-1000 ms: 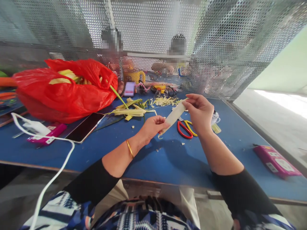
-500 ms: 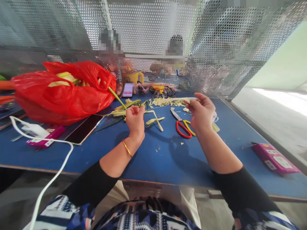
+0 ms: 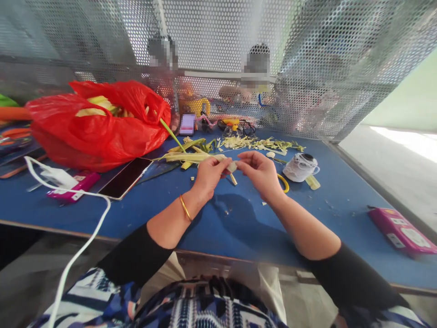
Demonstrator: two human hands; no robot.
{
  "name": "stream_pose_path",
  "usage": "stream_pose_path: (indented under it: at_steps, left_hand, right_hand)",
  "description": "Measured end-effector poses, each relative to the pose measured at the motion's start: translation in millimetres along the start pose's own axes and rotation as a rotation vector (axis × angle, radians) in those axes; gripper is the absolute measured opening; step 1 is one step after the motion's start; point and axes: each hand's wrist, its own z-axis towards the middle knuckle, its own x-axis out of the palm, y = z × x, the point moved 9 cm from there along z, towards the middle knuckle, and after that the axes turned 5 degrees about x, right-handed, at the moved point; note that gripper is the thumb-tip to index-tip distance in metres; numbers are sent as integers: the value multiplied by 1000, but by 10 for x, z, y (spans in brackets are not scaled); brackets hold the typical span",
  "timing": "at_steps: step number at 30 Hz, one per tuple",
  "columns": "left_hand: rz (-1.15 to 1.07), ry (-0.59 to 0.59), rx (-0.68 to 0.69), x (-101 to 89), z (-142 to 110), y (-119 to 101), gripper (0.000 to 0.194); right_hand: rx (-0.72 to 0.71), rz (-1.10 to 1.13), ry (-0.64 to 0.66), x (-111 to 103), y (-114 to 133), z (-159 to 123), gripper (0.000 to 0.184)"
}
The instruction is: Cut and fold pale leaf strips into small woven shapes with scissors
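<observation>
My left hand [image 3: 207, 176] and my right hand [image 3: 261, 174] meet over the middle of the table. Between their fingertips is a small pale husk strip [image 3: 232, 166], pinched at its left by one hand and at its right by the other. Just behind my left hand lie long yellow-green husk leaves [image 3: 187, 157]. My right hand covers most of a pair of scissors; only the yellow handle loop [image 3: 285, 183] shows. A white thread spool [image 3: 301, 167] with a black top stands to its right. Shredded husk [image 3: 259, 144] is heaped farther back.
A red plastic bag [image 3: 102, 141] holding husks fills the left back. Nearer are a dark phone [image 3: 126, 178], a magenta pack [image 3: 73, 187] and a white cable [image 3: 83, 243]. Another magenta pack [image 3: 403, 231] lies far right. Perforated metal screen [image 3: 218, 41] borders the back.
My hands have come together from apart, the right moving left and down, the left slightly right. The spool now shows, and the scissors are mostly hidden. The view has shifted a little.
</observation>
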Motion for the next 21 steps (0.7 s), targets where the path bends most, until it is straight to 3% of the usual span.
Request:
stream_pose_path:
  at_steps: [7, 10, 16, 21]
  left_hand:
    - [145, 36, 147, 23, 37, -72, 36]
    - [78, 65, 101, 38, 37, -39, 35]
    - [-41, 216, -117, 161, -26, 99, 20]
    - [-84, 163, -143, 127, -24, 112, 8]
  right_hand:
    - [40, -155, 170, 81, 26, 7, 25]
    - [101, -72, 183, 106, -46, 12, 22]
    - [148, 100, 101, 41, -57, 35, 22]
    - [238, 199, 116, 40, -160, 36, 28]
